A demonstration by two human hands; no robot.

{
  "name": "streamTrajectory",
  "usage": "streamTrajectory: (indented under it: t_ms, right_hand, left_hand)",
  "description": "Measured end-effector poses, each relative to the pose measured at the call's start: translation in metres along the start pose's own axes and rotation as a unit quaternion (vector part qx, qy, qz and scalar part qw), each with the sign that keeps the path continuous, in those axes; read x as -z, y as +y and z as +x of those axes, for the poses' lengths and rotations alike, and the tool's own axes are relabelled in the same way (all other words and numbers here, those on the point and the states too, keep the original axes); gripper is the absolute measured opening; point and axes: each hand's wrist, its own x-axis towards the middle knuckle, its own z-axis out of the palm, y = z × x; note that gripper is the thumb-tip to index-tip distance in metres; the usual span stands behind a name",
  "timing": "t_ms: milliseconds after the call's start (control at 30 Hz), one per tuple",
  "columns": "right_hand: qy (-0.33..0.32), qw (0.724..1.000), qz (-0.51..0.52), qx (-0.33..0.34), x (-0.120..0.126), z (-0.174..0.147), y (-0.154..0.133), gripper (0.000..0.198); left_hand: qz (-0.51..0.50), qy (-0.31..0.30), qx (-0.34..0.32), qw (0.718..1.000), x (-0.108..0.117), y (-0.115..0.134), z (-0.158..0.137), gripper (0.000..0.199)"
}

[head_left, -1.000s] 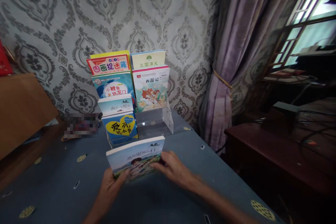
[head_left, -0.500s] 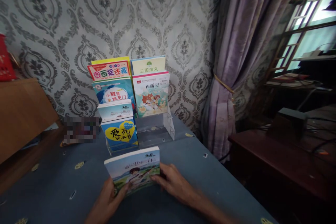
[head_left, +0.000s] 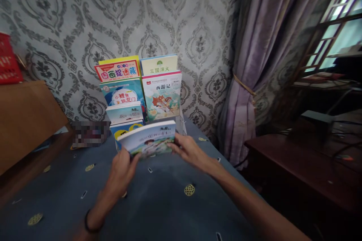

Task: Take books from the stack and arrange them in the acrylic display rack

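A paperback book (head_left: pixel 149 144) with a landscape cover is held up off the table between my two hands. My left hand (head_left: pixel 121 169) grips its lower left corner, and my right hand (head_left: pixel 189 150) pinches its right edge. Just behind it stands a clear tiered book rack (head_left: pixel 182 123), largely hidden by the held book. In its left column are a red-titled book (head_left: pixel 120 70), a teal book (head_left: pixel 123 92), a pale book (head_left: pixel 124 113) and a blue and yellow book (head_left: pixel 127 127), partly covered. The right column holds a cream book (head_left: pixel 160 67) and a pink-topped book (head_left: pixel 162 96).
A blue patterned cloth covers the table (head_left: pixel 158 203). Patterned wallpaper rises behind the rack. To the left are a brown box (head_left: pixel 28 120), a red basket (head_left: pixel 9 62) and a blurred item (head_left: pixel 90 134). A tied purple curtain (head_left: pixel 251 64) and dark red furniture (head_left: pixel 299 162) stand right.
Both hands have carried the book up and forward, toward the rack. It now covers part of the blue and yellow book and the rack's lower right tiers.
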Motion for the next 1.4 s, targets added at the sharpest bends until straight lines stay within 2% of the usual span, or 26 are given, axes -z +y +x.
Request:
streamTrajectory:
  t_ms: [100, 167, 267, 367, 533, 767, 933, 1167, 1400]
  right_hand:
    - [0.058, 0.997, -0.048, 0.014, 0.034, 0.026, -0.005, 0.014]
    - [0.103, 0.993, -0.06, 0.022, 0.05, 0.04, -0.006, 0.015]
    - [0.178, 0.98, -0.082, 0.02, 0.061, 0.053, 0.004, 0.016]
    - [0.213, 0.973, -0.093, 0.001, 0.06, 0.059, 0.024, 0.014]
    - [0.233, 0.963, -0.136, -0.013, 0.055, 0.063, 0.058, 0.009]
    - [0.225, 0.965, -0.133, -0.019, 0.048, 0.067, 0.078, 0.009]
    - [0.222, 0.967, -0.121, -0.041, 0.043, 0.068, 0.088, 0.012]
    - [0.226, 0.965, -0.127, -0.035, 0.048, 0.067, 0.093, 0.019]
    - [0.217, 0.967, -0.124, -0.053, 0.043, 0.067, 0.101, 0.017]
  left_hand:
    - [0.038, 0.074, -0.017, 0.996, -0.006, 0.022, 0.038, 0.022]
    - [0.045, 0.109, -0.046, 0.992, -0.013, 0.036, 0.062, 0.034]
    - [0.053, 0.158, -0.074, 0.983, -0.028, 0.052, 0.089, 0.042]
    - [0.038, 0.17, -0.091, 0.98, -0.043, 0.061, 0.103, 0.043]
    - [0.016, 0.148, -0.069, 0.986, -0.062, 0.064, 0.111, 0.045]
    - [0.011, 0.138, -0.03, 0.99, -0.084, 0.051, 0.116, 0.041]
    - [0.017, 0.121, -0.033, 0.992, -0.086, 0.05, 0.118, 0.042]
    - [0.01, 0.119, -0.036, 0.992, -0.082, 0.056, 0.118, 0.041]
    - [0.021, 0.102, -0.019, 0.994, -0.094, 0.048, 0.121, 0.042]
